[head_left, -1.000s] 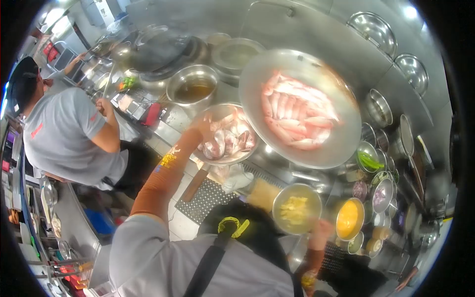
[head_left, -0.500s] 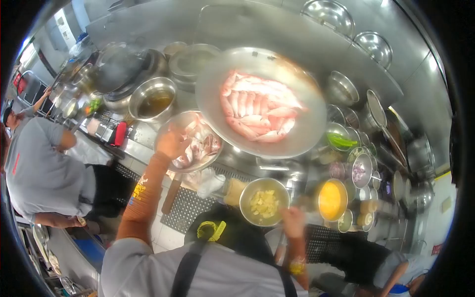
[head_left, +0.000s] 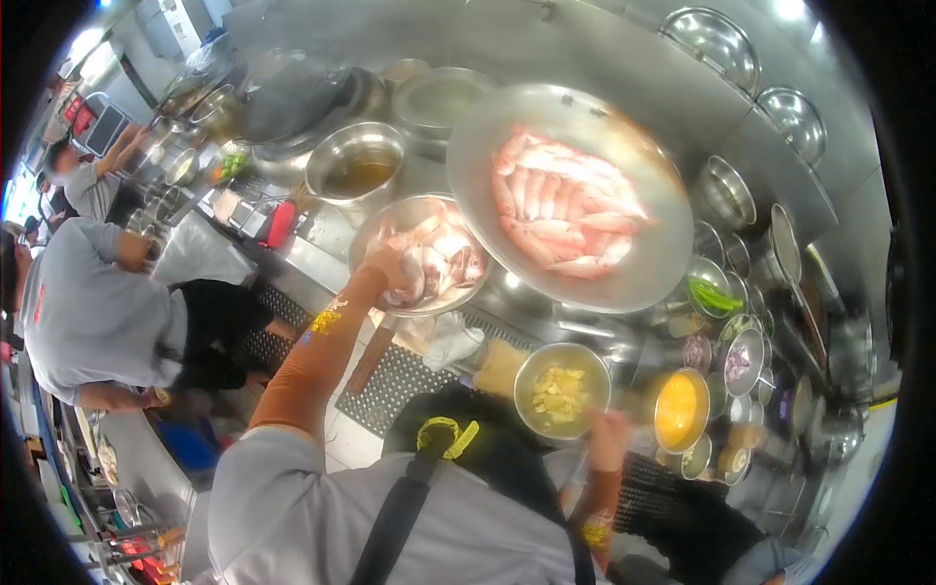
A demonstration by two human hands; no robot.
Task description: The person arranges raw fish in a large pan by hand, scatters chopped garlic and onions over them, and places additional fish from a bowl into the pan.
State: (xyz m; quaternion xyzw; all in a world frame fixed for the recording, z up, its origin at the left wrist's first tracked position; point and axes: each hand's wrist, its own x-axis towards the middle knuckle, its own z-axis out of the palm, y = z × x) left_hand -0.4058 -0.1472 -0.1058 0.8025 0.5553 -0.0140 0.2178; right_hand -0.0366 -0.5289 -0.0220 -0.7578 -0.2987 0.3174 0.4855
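My left hand (head_left: 386,267) is down in a metal bowl (head_left: 363,237) of cut raw fish (head_left: 441,255), with its blurred fingers bent around a piece at the near left side. Behind that bowl, a large wok (head_left: 478,146) holds pinkish whole fish (head_left: 561,200) laid close together. My right hand (head_left: 609,439) is closed at the near right rim of a smaller metal bowl (head_left: 526,398) with pale yellow chunks (head_left: 560,393) in it. What the right fingers hold cannot be made out.
A pot of brown liquid (head_left: 361,174) stands left of the wok. To the right are a bowl of orange-yellow liquid (head_left: 680,409), green peppers (head_left: 714,294) and several small ingredient bowls. A white cloth (head_left: 453,341) lies at the counter edge. A co-worker (head_left: 107,302) stands at left.
The view has swung, shifting the scene rightward. My left hand has gone from above the fish bowl down into its pieces. My right hand stays beside the bowl of yellow chunks.
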